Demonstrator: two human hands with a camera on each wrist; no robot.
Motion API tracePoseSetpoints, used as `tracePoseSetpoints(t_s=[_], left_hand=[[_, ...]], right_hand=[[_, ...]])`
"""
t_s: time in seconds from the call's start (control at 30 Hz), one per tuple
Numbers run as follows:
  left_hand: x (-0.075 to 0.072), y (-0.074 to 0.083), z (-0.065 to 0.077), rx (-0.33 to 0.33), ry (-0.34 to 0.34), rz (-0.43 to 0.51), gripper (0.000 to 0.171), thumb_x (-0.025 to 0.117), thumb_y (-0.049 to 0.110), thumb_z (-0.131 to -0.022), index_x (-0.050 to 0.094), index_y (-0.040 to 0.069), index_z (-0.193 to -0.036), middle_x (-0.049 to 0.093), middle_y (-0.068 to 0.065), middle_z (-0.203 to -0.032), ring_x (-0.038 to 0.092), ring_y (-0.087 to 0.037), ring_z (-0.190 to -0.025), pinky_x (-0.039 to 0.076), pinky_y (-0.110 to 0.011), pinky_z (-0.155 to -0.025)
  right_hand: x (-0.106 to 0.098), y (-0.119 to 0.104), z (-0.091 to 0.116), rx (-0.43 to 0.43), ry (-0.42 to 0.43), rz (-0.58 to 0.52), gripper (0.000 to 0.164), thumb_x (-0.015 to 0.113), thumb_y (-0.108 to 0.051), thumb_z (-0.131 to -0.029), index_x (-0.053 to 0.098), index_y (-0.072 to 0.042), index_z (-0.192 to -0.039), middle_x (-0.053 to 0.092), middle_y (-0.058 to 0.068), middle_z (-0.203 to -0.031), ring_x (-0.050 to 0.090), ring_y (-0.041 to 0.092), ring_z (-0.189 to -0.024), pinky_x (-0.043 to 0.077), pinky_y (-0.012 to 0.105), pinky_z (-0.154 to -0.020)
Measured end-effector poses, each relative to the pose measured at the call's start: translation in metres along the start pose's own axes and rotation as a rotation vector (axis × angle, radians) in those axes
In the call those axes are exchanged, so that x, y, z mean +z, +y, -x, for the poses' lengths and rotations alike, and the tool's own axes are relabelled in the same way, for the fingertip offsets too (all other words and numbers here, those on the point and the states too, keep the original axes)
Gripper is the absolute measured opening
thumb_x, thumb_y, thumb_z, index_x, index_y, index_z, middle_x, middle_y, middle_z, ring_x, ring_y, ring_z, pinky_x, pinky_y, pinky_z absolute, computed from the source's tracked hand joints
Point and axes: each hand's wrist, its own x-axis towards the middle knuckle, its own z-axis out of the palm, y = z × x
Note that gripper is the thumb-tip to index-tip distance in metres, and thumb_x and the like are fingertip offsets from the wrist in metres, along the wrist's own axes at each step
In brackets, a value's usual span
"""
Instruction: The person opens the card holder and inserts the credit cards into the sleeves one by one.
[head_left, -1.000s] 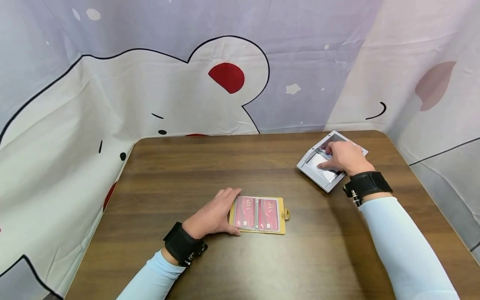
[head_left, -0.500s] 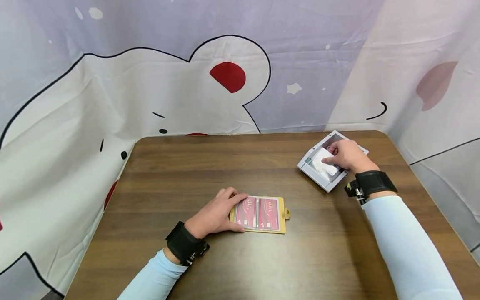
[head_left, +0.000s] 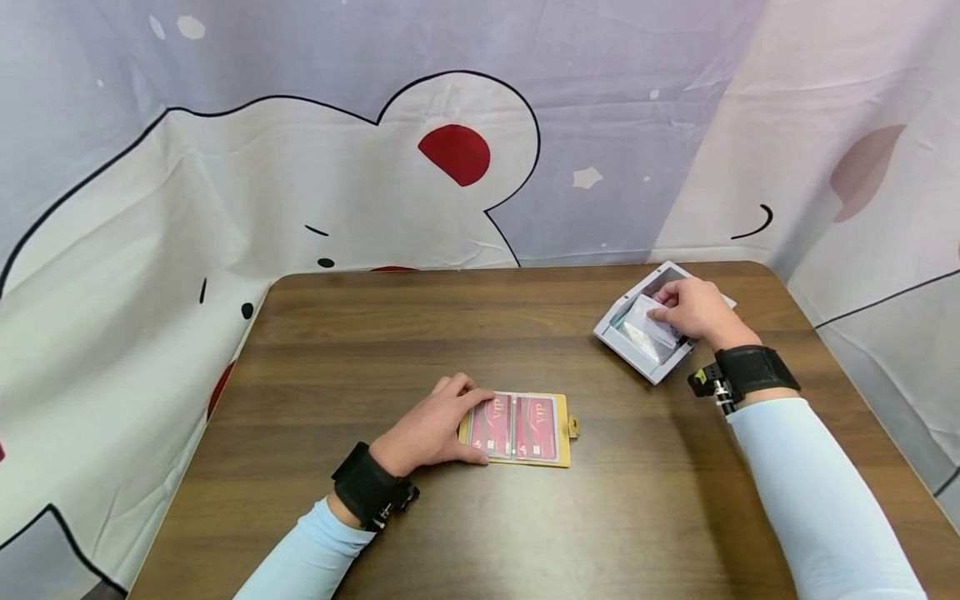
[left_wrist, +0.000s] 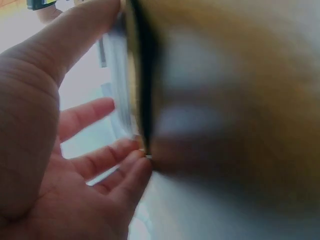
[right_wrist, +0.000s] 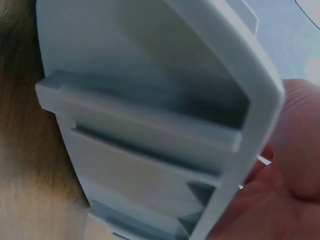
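A yellow card holder (head_left: 565, 429) lies spread on the table, with pink "VIP" cards (head_left: 537, 425) in its clear sleeves. My left hand (head_left: 431, 425) grips its left end, thumb at the near edge and fingers at the far edge. The holder appears almost edge-on between thumb and fingers in the left wrist view. At the far right, my right hand (head_left: 697, 312) reaches into a shallow grey tray (head_left: 633, 354) and pinches a white card (head_left: 651, 321) between thumb and fingers. The tray's side (right_wrist: 145, 115) fills much of the right wrist view, hiding the fingertips.
The wooden table (head_left: 420, 325) has a rounded far edge close to a printed cloth (head_left: 600, 125), which also hangs along both sides. Below the white card, a clear shiny surface (head_left: 642, 343) shows in the tray.
The white card has shifted up towards the tray's far side in my right hand, uncovering more of the tray's near part. My left index finger has moved onto the holder's far edge.
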Motion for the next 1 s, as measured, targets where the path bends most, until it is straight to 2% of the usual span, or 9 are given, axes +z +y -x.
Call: tracePoseSetpoints(t_s=[0.13, 0.3, 0.4, 0.5, 0.6, 0.7, 0.87, 1.0], left_hand=[[0.001, 0.011, -0.010, 0.017, -0.001, -0.058, 0.091, 0.090, 0.055, -0.072, 0.053, 0.014, -0.145, 0.050, -0.005, -0.131, 0.044, -0.023, -0.120, 0.049, -0.036, -0.099], [0.011, 0.035, -0.032, 0.136, 0.018, -0.147, 0.085, 0.085, 0.057, -0.077, 0.055, 0.011, -0.141, 0.053, -0.005, -0.136, 0.046, -0.024, -0.130, 0.041, -0.042, -0.112], [0.019, 0.047, -0.043, 0.192, 0.003, -0.183, 0.089, 0.084, 0.057, -0.078, 0.051, 0.010, -0.145, 0.054, -0.006, -0.141, 0.047, -0.024, -0.135, 0.039, -0.043, -0.115], [0.024, 0.052, -0.048, 0.200, -0.015, -0.192, 0.096, 0.085, 0.058, -0.077, 0.045, 0.010, -0.150, 0.053, -0.005, -0.145, 0.048, -0.023, -0.137, 0.039, -0.043, -0.116], [0.025, 0.050, -0.047, 0.188, -0.015, -0.163, 0.097, 0.086, 0.055, -0.077, 0.042, 0.010, -0.150, 0.055, -0.004, -0.144, 0.051, -0.022, -0.134, 0.039, -0.042, -0.115], [0.023, 0.046, -0.046, 0.189, 0.007, -0.109, 0.097, 0.086, 0.053, -0.077, 0.042, 0.010, -0.151, 0.057, -0.003, -0.141, 0.053, -0.021, -0.130, 0.041, -0.042, -0.112], [0.019, 0.037, -0.042, 0.215, 0.059, -0.015, 0.096, 0.085, 0.051, -0.077, 0.042, 0.013, -0.154, 0.055, -0.001, -0.137, 0.049, -0.018, -0.122, 0.045, -0.036, -0.103], [0.015, 0.028, -0.037, 0.246, 0.056, 0.121, 0.089, 0.087, 0.040, -0.078, 0.046, 0.018, -0.154, 0.048, -0.002, -0.138, 0.045, -0.017, -0.122, 0.049, -0.028, -0.096]], right_hand=[[-0.010, -0.008, 0.008, 0.036, -0.005, -0.025, 0.022, 0.075, -0.027, -0.090, 0.071, -0.005, -0.094, 0.067, 0.008, -0.085, 0.058, 0.028, -0.083, 0.041, 0.033, -0.067], [-0.026, -0.033, 0.024, 0.091, -0.015, -0.045, 0.023, 0.077, -0.028, -0.087, 0.073, -0.006, -0.091, 0.067, 0.007, -0.086, 0.057, 0.026, -0.081, 0.042, 0.032, -0.064], [-0.029, -0.052, 0.032, 0.105, -0.027, -0.071, 0.022, 0.077, -0.029, -0.086, 0.073, -0.008, -0.088, 0.065, 0.001, -0.079, 0.056, 0.021, -0.074, 0.041, 0.032, -0.062], [-0.027, -0.067, 0.039, 0.115, -0.067, -0.164, 0.019, 0.077, -0.026, -0.086, 0.071, -0.008, -0.085, 0.059, -0.005, -0.066, 0.055, 0.014, -0.064, 0.043, 0.030, -0.057], [-0.020, -0.079, 0.044, 0.128, -0.117, -0.306, 0.020, 0.079, -0.021, -0.086, 0.068, -0.005, -0.085, 0.054, -0.008, -0.059, 0.053, 0.010, -0.057, 0.048, 0.028, -0.054], [-0.013, -0.085, 0.048, 0.127, -0.140, -0.395, 0.024, 0.083, -0.021, -0.084, 0.068, -0.003, -0.086, 0.054, -0.007, -0.058, 0.053, 0.009, -0.054, 0.049, 0.029, -0.053], [0.000, -0.093, 0.053, 0.100, -0.153, -0.437, 0.027, 0.086, -0.022, -0.082, 0.069, -0.002, -0.087, 0.056, -0.006, -0.056, 0.050, 0.009, -0.049, 0.045, 0.026, -0.048], [0.012, -0.101, 0.054, 0.073, -0.178, -0.464, 0.027, 0.085, -0.019, -0.082, 0.068, 0.000, -0.090, 0.061, -0.004, -0.057, 0.055, 0.008, -0.050, 0.049, 0.024, -0.049]])
